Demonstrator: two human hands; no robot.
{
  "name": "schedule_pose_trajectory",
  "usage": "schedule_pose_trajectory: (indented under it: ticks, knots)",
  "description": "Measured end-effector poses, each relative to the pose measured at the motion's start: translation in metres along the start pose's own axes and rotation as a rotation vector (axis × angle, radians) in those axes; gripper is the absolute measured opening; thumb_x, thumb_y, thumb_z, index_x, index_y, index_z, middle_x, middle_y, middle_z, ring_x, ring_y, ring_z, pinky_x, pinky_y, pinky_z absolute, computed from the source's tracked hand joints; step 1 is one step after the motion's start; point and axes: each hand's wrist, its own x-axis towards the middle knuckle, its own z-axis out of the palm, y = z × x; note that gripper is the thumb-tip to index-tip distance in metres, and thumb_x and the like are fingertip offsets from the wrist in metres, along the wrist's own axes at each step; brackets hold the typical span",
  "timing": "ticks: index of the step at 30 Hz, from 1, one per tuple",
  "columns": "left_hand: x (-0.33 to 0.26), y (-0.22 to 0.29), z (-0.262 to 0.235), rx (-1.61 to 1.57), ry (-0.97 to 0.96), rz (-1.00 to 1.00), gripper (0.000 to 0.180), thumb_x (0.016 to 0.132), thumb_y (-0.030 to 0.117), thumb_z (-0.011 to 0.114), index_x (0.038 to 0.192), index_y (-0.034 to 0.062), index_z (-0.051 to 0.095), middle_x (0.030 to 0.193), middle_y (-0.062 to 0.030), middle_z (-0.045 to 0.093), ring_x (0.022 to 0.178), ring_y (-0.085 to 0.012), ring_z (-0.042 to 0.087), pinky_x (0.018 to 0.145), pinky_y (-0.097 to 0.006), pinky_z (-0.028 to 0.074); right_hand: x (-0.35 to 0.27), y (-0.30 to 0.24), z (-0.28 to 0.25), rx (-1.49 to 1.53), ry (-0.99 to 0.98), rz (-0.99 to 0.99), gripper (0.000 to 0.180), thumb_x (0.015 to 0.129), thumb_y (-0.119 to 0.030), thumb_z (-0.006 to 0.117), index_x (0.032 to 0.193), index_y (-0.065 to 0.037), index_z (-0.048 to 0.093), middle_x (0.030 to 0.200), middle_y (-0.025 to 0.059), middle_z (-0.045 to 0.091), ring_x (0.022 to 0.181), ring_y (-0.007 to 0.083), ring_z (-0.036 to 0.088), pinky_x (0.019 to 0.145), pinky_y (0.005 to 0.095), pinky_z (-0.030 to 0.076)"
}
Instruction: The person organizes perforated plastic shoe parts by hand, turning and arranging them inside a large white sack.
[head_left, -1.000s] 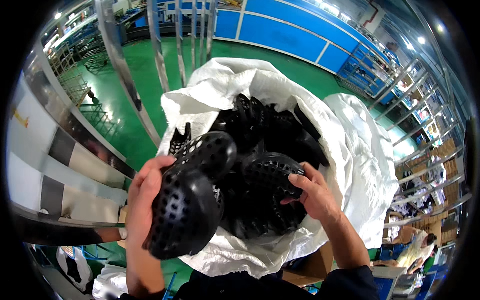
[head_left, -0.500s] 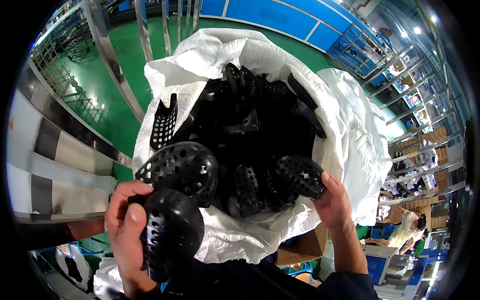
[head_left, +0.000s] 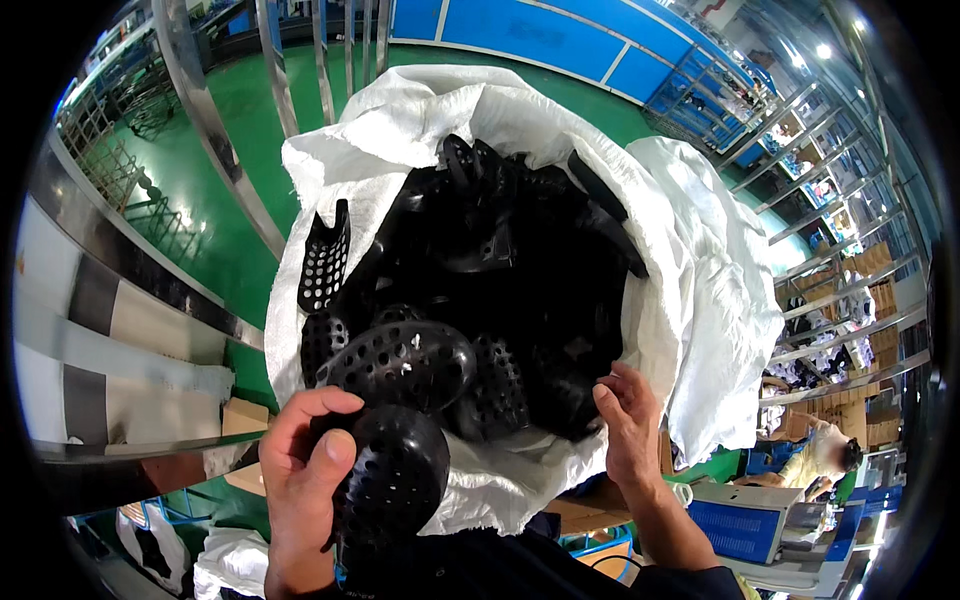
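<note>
My left hand (head_left: 308,470) is closed on a black perforated plastic shell (head_left: 400,465), rounded like a shoe toe, held over the near left rim of a white woven sack (head_left: 520,490). A second such shell (head_left: 405,365) lies just beyond it, against my fingertips; I cannot tell if it is also gripped. At the sack's near right rim my right hand (head_left: 632,425) has its thumb and fingers apart, with nothing seen between them. Beside it, a dark shell (head_left: 565,390) is inside the sack, poorly lit. Several similar black shells (head_left: 495,385) fill the sack.
Steel rails (head_left: 215,130) stand left of the sack, and more bars (head_left: 850,310) rise at the right. Another white sack (head_left: 725,330) adjoins it on the right. Blue cabinets (head_left: 520,40) line the far side. A person (head_left: 825,455) works at the far right.
My right hand has let go of a shell, which is now lower inside the sack. My left hand has moved right with its shell; the shell beyond has also shifted right.
</note>
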Motion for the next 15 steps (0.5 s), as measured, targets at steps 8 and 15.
schedule_pose_trajectory:
  ticks: [8, 15]
  knots:
    - [0.005, -0.005, 0.002, 0.075, -0.005, -0.021, 0.049, 0.089, 0.039, 0.077, 0.114, -0.0020, 0.064, 0.101, -0.0026, 0.063, 0.091, -0.0081, 0.056, 0.083, -0.022, 0.043, -0.012, 0.006, -0.010, -0.627, -0.022, -0.829, 0.025, 0.078, 0.007, 0.071, 0.100, -0.002, 0.063, 0.110, 0.0161, 0.064, 0.096, 0.0367, 0.062, 0.082, 0.0414, 0.051]
    - [0.007, -0.011, 0.011, -0.081, 0.011, -0.030, 0.051, 0.089, 0.039, 0.077, 0.116, -0.0023, 0.062, 0.104, -0.0087, 0.067, 0.091, -0.0132, 0.063, 0.083, -0.025, 0.050, -0.042, 0.022, -0.002, -0.845, -0.339, -0.678, 0.065, 0.064, -0.018, 0.091, 0.118, -0.002, 0.057, 0.118, 0.0158, 0.061, 0.102, 0.0357, 0.060, 0.087, 0.0442, 0.052]
